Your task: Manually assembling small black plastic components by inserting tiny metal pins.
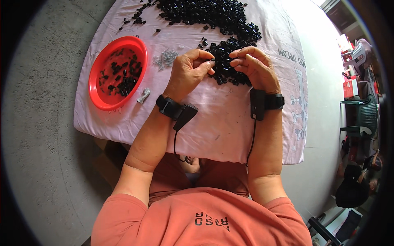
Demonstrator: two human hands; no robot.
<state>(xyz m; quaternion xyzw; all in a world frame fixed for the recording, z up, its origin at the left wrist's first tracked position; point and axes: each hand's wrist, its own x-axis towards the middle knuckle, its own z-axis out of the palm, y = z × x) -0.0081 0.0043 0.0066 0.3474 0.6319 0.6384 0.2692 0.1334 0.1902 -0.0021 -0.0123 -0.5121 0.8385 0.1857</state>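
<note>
Over the near end of a heap of small shiny black plastic pieces [223,51], both my hands are raised with the fingertips facing each other. My left hand [189,70] is closed in a pinch, and a small dark piece seems to show at its thumb and fingertip. A little to the right, my right hand [259,69] has its fingers curled and drawn toward the thumb. Whatever it pinches is too small to make out. A gap with black pieces behind it separates the two hands. Left of my left hand lies a scatter of thin silvery metal pins [165,60].
A red plastic basin [95,84] with black pieces inside stands at the left on the pink cloth-covered table [213,127]. Beside it lies a small crumpled silvery packet [143,95]. A larger black heap [201,12] spreads at the far side. Chairs [364,115] line the right.
</note>
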